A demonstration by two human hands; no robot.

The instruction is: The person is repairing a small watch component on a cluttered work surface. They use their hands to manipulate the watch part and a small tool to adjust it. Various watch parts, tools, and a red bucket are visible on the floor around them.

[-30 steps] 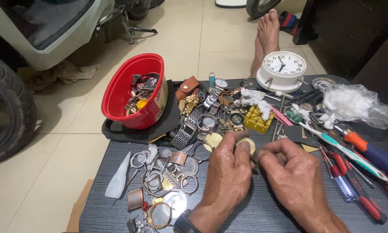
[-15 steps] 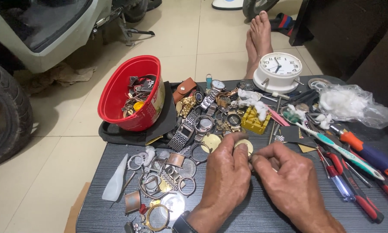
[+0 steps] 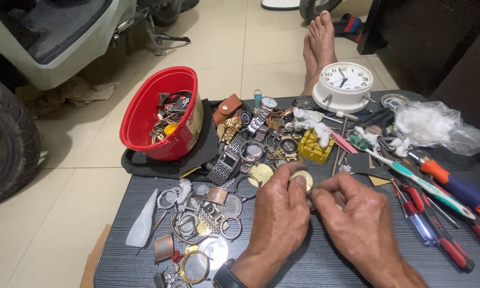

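- Head view looking down on a dark, ribbed bench (image 3: 314,256) crowded with watch parts and tools.
- The left hand (image 3: 280,213) rests near the middle of the bench, its fingertips pinched on a small round pale-gold watch dial (image 3: 302,179), held just above the bench surface.
- The right hand (image 3: 357,221) lies just beside it on the right, its fingers curled narrow and close to the dial's right edge; whether they hold anything small cannot be told.
- A dark watch (image 3: 226,277) sits on the left wrist at the near edge.
- To the left of the hands lies a scatter of metal watch cases and rings (image 3: 202,224), with a white plastic wedge-shaped piece (image 3: 143,226) at the far left.
- Farther back on the left a red round plastic tub (image 3: 144,114) tilts on a black pouch, filled with watch scraps.
- Beyond the hands are a heap of metal wristwatches and bracelets (image 3: 250,138) and a yellow plastic block (image 3: 314,146).
- At the far edge stands a white round alarm clock (image 3: 348,85).
- On the right lie red-handled screwdrivers (image 3: 442,240), an orange-and-blue-handled screwdriver (image 3: 453,184), a white-and-green toothbrush (image 3: 416,178) and a clear bag of white cotton (image 3: 437,125).
- Bare feet (image 3: 317,45) rest on the tiled floor beyond the bench.
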